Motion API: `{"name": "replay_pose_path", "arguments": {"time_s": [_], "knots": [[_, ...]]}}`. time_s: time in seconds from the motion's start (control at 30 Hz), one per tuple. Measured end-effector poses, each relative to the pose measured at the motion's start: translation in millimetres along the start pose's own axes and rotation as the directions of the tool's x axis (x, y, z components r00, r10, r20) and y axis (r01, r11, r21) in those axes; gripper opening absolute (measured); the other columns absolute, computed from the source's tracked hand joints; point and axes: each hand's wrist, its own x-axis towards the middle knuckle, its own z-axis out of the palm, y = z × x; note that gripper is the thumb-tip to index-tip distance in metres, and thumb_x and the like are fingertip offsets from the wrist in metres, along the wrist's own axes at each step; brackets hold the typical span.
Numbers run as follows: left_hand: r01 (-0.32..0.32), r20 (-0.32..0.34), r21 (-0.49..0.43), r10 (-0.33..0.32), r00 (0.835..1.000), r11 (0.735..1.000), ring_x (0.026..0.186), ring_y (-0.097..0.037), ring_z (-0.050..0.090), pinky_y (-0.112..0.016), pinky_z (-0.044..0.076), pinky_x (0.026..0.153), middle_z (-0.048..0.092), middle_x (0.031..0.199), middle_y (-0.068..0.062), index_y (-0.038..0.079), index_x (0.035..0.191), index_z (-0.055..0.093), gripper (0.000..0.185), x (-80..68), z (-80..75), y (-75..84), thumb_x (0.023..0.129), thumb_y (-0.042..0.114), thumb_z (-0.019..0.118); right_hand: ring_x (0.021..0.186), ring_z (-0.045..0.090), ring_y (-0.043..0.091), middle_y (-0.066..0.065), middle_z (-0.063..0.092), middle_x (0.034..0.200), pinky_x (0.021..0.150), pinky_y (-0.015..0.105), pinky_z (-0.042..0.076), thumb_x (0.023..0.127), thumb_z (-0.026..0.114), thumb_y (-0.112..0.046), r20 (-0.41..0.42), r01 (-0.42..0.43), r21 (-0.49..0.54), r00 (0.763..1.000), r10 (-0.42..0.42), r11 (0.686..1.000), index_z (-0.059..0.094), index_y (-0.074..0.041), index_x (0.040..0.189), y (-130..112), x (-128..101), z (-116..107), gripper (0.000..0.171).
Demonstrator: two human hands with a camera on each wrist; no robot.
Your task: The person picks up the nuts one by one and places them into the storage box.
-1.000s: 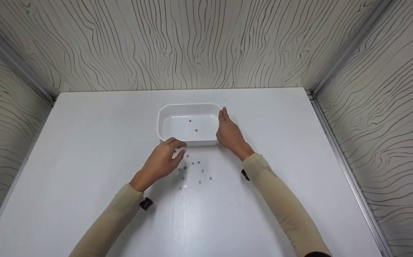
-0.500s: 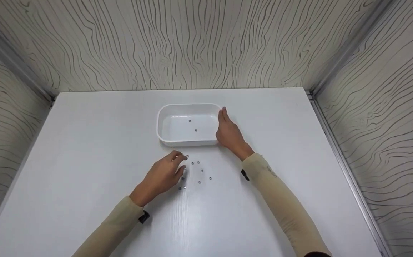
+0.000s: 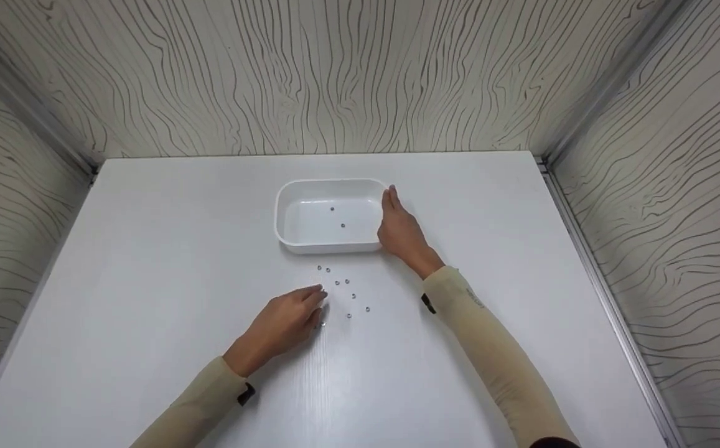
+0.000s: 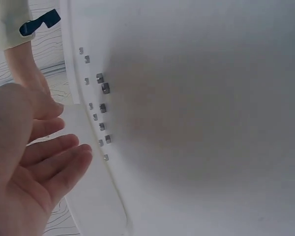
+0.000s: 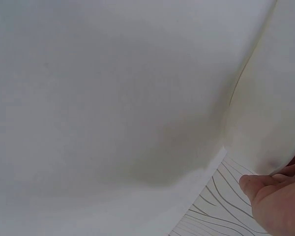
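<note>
A white rectangular tray [image 3: 285, 231] stands mid-table with two small metal nuts [image 3: 337, 217] inside. Several more nuts [image 3: 342, 290] lie scattered on the white table just in front of it; the left wrist view shows them in a loose line [image 4: 101, 107]. My left hand [image 3: 308, 301] lies low over the table at the left edge of that scatter, fingers relaxed and spread [image 4: 64, 156], holding nothing. My right hand [image 3: 393, 214] rests flat against the tray's right wall with straight fingers; only its fingertips [image 5: 273, 196] show in the right wrist view.
The white table [image 3: 148, 249] is boxed in by wood-grain walls [image 3: 335, 74] at the back and both sides. Bare tabletop stretches left and right of the tray.
My left hand has drawn back from the tray's near rim toward me and now sits beside the loose nuts. The right hand and the tray have stayed put.
</note>
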Motion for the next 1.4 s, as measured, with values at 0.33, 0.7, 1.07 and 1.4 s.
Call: {"name": "replay_pose_path", "arguments": {"time_s": [0.33,0.7,1.07,1.4], "knots": [[-0.129,-0.022,0.131,0.133,0.991,0.983,0.112,-0.024,0.078,-0.035,0.066,0.092,0.078,0.122,-0.011,0.004,0.118,0.076,0.022,-11.7,7.6,0.0,0.099,0.012,0.072,0.158,0.033,0.037,0.025,0.017,0.174,0.128,0.046,0.037,0.108,0.041,-0.005,0.0,-0.014,-0.001,1.0,0.014,1.0,0.021,0.009,0.163,-3,0,-1,0.06],[-0.287,-0.035,0.327,0.315,0.948,0.9,0.109,-0.017,0.078,-0.025,0.065,0.089,0.079,0.118,-0.008,0.005,0.113,0.076,0.033,-29.8,11.7,-3.8,0.082,-0.002,0.085,0.153,0.043,0.04,0.026,0.017,0.174,0.122,0.045,0.046,0.107,0.043,-0.003,-0.006,-0.005,-0.012,1.0,0.005,1.0,0.022,0.01,0.162,-3,-1,-1,0.06],[-0.302,-0.014,0.397,0.334,0.942,0.867,0.109,-0.015,0.078,-0.025,0.065,0.083,0.079,0.119,-0.004,0.009,0.113,0.076,0.04,-37.1,18.6,-4.9,0.076,-0.001,0.089,0.156,0.036,0.039,0.027,0.017,0.174,0.127,0.046,0.039,0.107,0.044,-0.004,-0.016,-0.003,-0.007,1.0,0.003,1.0,0.021,0.01,0.162,-2,-2,-2,0.061],[-0.348,0.006,0.42,0.381,0.925,0.838,0.108,-0.014,0.078,-0.024,0.065,0.08,0.08,0.119,-0.003,0.01,0.114,0.077,0.043,-35.1,16.3,-4.5,0.074,0.0,0.09,0.151,0.045,0.039,0.024,0.015,0.175,0.125,0.047,0.043,0.108,0.042,-0.006,0.0,-0.02,0.011,1.0,0.02,1.0,0.02,0.007,0.163,-3,-2,-1,0.06]]}}
